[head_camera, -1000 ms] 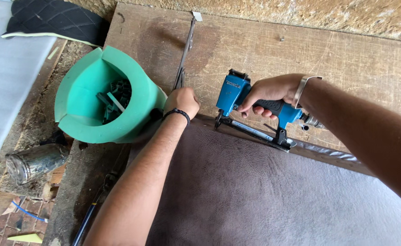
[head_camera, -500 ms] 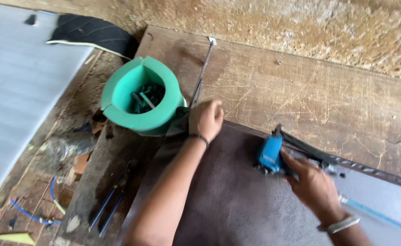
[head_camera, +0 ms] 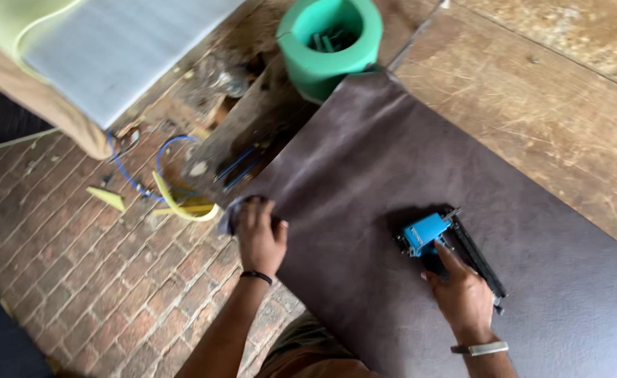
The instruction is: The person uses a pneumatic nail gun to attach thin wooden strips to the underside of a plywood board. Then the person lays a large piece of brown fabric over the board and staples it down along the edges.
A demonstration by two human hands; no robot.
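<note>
While the blue staple gun [head_camera: 426, 234] is set down on the dark brown leather sheet [head_camera: 420, 175], the sheet's near corner is gripped by the left hand [head_camera: 259, 234].

The gun, held up at the far edge of the sheet a second ago, is now laid flat near the sheet's middle, with the right hand [head_camera: 462, 290] resting on its handle, fingers loosely curled around it rather than squeezed. The left hand has been shifted from the far edge to the near corner, where the fingers are closed over the leather, pinching its edge. Work has thus been moved from the far side to the near side. The sheet is spread over the wooden worktop [head_camera: 553, 91]; a green tub [head_camera: 329, 52] stands just beyond its far corner, above a brick floor [head_camera: 77, 280].
</note>
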